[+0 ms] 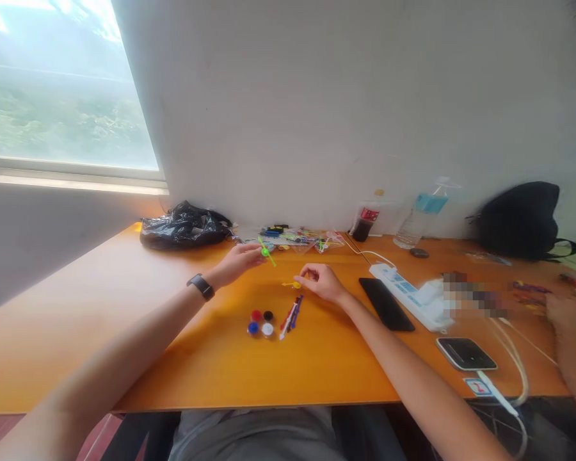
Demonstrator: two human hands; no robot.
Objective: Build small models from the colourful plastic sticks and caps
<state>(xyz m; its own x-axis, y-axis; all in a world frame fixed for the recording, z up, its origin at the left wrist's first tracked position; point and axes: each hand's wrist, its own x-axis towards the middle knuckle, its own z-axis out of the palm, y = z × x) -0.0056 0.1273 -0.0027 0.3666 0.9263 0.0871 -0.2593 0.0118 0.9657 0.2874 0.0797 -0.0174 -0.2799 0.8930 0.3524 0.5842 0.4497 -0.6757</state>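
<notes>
My left hand (242, 261), with a dark watch on its wrist, grips a bright green piece (265, 251) that has a round middle and a thin stick-like part, held above the table. Lower and to the right, my right hand (320, 282) is closed at the fingertips on a yellow piece (296, 285) with a rounded body and a pointed arm. Just below lie several slim arrow-like sticks (292, 318) in white, red, dark and purple. Beside them sit round pieces: red (256, 315), black (268, 315), blue (253, 329) and white (267, 330).
Along the wall are a black plastic bag (185, 225), small mixed parts (292, 238), a dark drink bottle (365, 224), a clear bottle (408, 227) and a black bag (521, 221). At right lie a black phone (386, 304), a power strip (410, 298), a charging phone (466, 353) and another person's arm (573, 346).
</notes>
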